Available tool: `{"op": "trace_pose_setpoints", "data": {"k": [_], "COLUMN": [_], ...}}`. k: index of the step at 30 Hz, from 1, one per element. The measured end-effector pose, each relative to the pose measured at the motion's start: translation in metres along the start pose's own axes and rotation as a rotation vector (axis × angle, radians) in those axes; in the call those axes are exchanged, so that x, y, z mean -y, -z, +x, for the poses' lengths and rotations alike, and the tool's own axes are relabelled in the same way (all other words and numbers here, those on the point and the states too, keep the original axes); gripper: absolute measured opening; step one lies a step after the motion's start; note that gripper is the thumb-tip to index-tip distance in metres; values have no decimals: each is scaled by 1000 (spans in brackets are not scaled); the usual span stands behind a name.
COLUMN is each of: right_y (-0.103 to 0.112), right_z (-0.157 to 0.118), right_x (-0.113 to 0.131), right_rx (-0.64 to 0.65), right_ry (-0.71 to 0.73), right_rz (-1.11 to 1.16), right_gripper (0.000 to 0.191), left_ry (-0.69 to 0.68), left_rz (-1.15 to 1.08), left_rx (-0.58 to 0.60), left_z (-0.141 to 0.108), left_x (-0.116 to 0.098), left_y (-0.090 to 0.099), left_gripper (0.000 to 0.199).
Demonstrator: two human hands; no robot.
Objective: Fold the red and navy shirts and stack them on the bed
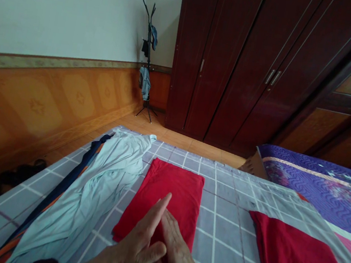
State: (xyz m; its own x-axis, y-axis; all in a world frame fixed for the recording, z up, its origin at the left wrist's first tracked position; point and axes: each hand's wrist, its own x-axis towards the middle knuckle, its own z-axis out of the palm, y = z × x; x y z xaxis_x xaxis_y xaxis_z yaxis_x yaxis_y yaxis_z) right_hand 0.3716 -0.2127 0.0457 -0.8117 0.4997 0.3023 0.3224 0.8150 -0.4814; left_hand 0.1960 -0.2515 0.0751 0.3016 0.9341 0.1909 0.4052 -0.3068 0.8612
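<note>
A folded red cloth point(176, 184) lies flat on the grey checked bed sheet point(227, 201). Above its near part, my left hand point(136, 246) and my right hand point(179, 250) are brought together at the fingertips, palms facing each other. The fingers of both are stretched out, and neither holds anything. Whether they touch the cloth, I cannot tell. Left of it a pale mint garment point(93, 194) is spread lengthwise, with a dark blue and orange cloth point(69, 181) along its far left side. Another red cloth point(301, 260) lies at the right.
A dark red wardrobe point(232, 61) stands beyond the bed. A black coat stand point(149, 57) with hanging items is in the corner. Dark shoes point(13, 177) rest on the floor at the left. A purple quilted bed cover point(319, 184) is at the right.
</note>
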Motion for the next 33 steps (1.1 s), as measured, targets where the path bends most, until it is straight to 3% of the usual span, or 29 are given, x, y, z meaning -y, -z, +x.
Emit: {"op": "trace_pose_setpoints", "data": {"k": [3,6,12,19,24,28,33], "right_y": [-12,-25,-47,-33,-21,-13,-23], "right_z": [5,11,7,-21,-45,-22,36], "right_x": [-1,-7,-21,-32,-38,-27,-15], "right_rx": [-30,-41,-112,-187,-83,35,15], "right_ry": [82,59,28,41,-46,-208,-246], "right_rz": [-44,-195,-507,-562,-504,-418,-396], "right_gripper": [95,85,75,90,79,57,57], "left_ry": [81,167,-6,-47,9,-12,9], "left_rz": [36,232,731,924,840,700,815], "left_rx": [-115,-122,-45,-36,-94,-199,-120], "left_z": [2,6,10,3,3,18,34], "left_x": [14,33,54,57,56,41,53], "left_y": [-1,-4,-16,-8,-5,-6,1], "left_gripper": [66,59,63,64,60,56,51]}}
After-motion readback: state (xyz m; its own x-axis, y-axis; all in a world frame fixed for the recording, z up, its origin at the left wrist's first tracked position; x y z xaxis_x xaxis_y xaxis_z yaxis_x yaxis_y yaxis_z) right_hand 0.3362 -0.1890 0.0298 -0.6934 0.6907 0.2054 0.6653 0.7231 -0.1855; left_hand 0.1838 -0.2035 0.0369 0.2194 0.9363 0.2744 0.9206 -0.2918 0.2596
